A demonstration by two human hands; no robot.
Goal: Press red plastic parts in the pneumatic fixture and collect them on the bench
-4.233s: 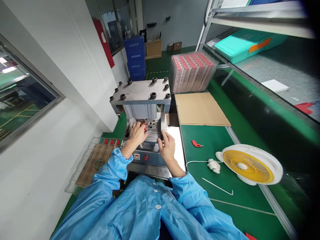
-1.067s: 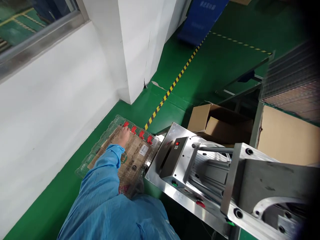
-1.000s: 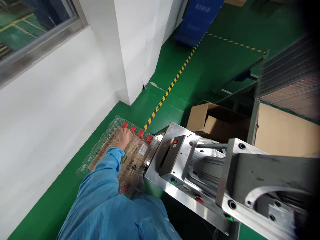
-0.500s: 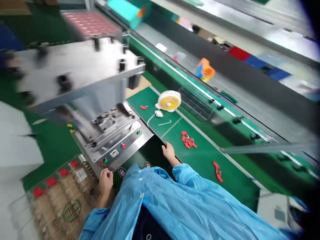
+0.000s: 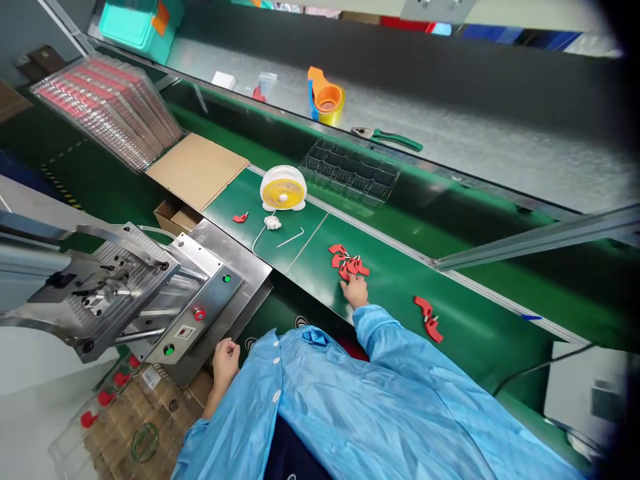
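One metal press [image 5: 125,293] stands at the left, beside the green table [image 5: 390,280]. Mid-table lies a pile of red clips [image 5: 349,261]. The right hand [image 5: 356,291] touches its near edge, but I cannot tell its grip. The left hand [image 5: 225,355], curled closed and seemingly empty, sits near the press. A hasty grab could scatter the tangled clips.

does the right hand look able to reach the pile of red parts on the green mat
Probably yes: the right hand lies at the near edge of the red parts, fingers pointing at them, and nothing stands between them on the mat.
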